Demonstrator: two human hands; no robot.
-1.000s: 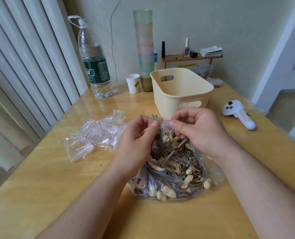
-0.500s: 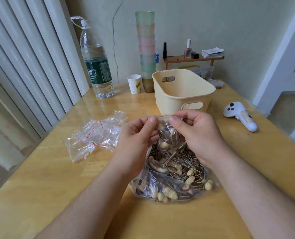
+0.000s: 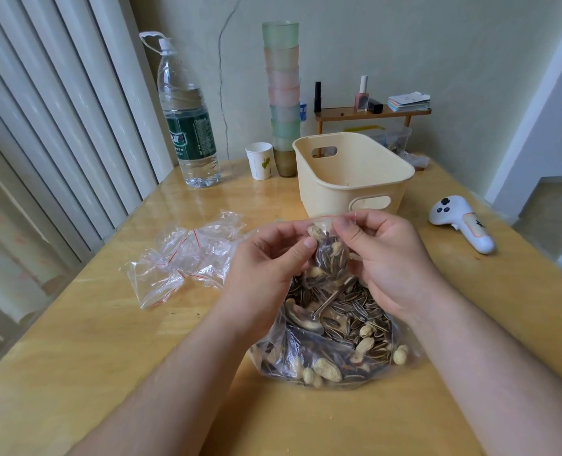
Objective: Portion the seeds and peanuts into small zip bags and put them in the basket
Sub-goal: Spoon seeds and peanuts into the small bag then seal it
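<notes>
While pinched at its red zip edge, small zip bag (image 3: 329, 258) hangs filled with seeds and peanuts just above the big bag (image 3: 332, 337) of mix lying on the bench (image 3: 108, 340). Left hand (image 3: 266, 271) and right hand (image 3: 384, 258) each in a pinching grip on the top corners, thumbs and fingertips pressing the strip. Probably mid-seal; whether fully closed, cannot tell. Spoon (image 3: 309, 319) resting inside the big bag, among plenty of mix left to portion. Beyond, cream basket (image 3: 355, 189) standing near, no bag visible in what shows of its inside. To the left, a heap of empty zip bags (image 3: 187, 258) waiting. So: first portion likely scooped, sealing under way, dropping in the basket and many further portions not yet done.
</notes>
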